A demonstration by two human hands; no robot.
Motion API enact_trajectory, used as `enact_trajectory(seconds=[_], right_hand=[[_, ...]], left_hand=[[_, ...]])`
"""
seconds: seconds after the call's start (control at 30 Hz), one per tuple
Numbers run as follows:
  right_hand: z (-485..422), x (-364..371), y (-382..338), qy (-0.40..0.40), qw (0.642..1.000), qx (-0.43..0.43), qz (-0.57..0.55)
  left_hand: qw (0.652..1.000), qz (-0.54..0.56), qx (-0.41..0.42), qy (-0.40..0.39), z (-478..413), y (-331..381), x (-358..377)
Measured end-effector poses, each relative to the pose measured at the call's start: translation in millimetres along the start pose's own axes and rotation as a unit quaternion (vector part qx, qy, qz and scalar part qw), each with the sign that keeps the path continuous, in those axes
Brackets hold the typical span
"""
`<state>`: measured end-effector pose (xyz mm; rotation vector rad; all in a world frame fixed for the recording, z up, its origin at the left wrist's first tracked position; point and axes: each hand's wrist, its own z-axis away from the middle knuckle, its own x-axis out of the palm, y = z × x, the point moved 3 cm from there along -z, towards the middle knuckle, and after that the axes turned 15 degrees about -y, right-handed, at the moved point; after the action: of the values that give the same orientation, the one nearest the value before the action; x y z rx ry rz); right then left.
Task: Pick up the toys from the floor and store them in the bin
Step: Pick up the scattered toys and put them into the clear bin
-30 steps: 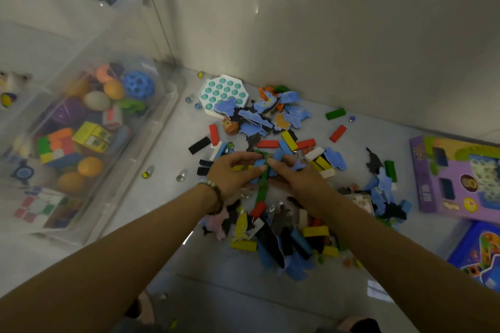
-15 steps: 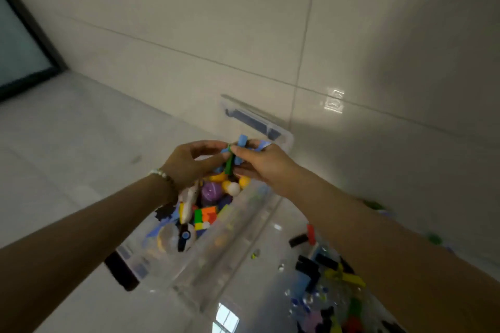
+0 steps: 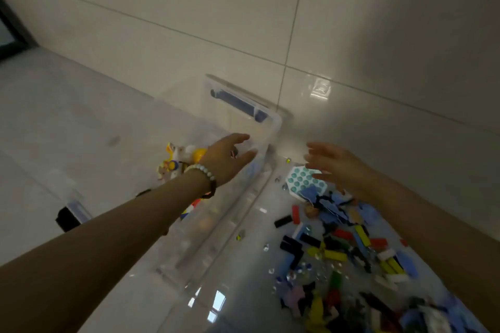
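A clear plastic bin [image 3: 270,127] stands on the floor against the wall, with toys inside it such as a yellow and white figure [image 3: 178,157]. My left hand [image 3: 226,155] hovers over the bin with its fingers spread and nothing in it. My right hand [image 3: 335,165] is held to the right of the bin, above the floor, fingers straight and empty. A heap of toy blocks and blue puzzle pieces [image 3: 349,249] lies on the floor at the lower right. A white and teal pop toy [image 3: 303,181] lies at the heap's far end, under my right hand.
A tiled wall [image 3: 270,21] rises right behind the bin. Glass marbles [image 3: 239,236] are scattered on the floor between bin and heap. A dark latch [image 3: 67,217] sticks out at the bin's near left end. A dark door frame [image 3: 10,35] is at far left.
Both hands carried a handful of blocks from the floor heap to over the bin. Now the hands have parted, fingers spread, and hold nothing.
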<state>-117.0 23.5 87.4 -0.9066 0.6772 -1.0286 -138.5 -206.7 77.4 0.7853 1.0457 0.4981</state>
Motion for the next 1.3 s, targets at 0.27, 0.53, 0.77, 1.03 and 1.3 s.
enact_trajectory(seconds=[0.27,0.53,0.77,1.03,1.3], right_hand=[[117,-87,179,0.082,0.980,0.180,-0.018],[182,-76,307,0.117,0.969,0.209,-0.056],[193,-48,345,0.121,0.974,0.176,-0.072],[181,-31,359,0.110,0.983,0.149,-0.008],[157,-2,360,0.112,0.985,0.112,-0.068]], left_hand=[[0.991,-0.083,0.081,-0.063,-1,45,154],[0.928,-0.136,-0.112,-0.329,45,-20,287],[0.930,-0.112,-0.094,-0.336,77,-52,315],[0.950,-0.085,-0.070,-0.294,81,-46,347],[0.947,0.077,-0.121,-0.288,81,-37,370]])
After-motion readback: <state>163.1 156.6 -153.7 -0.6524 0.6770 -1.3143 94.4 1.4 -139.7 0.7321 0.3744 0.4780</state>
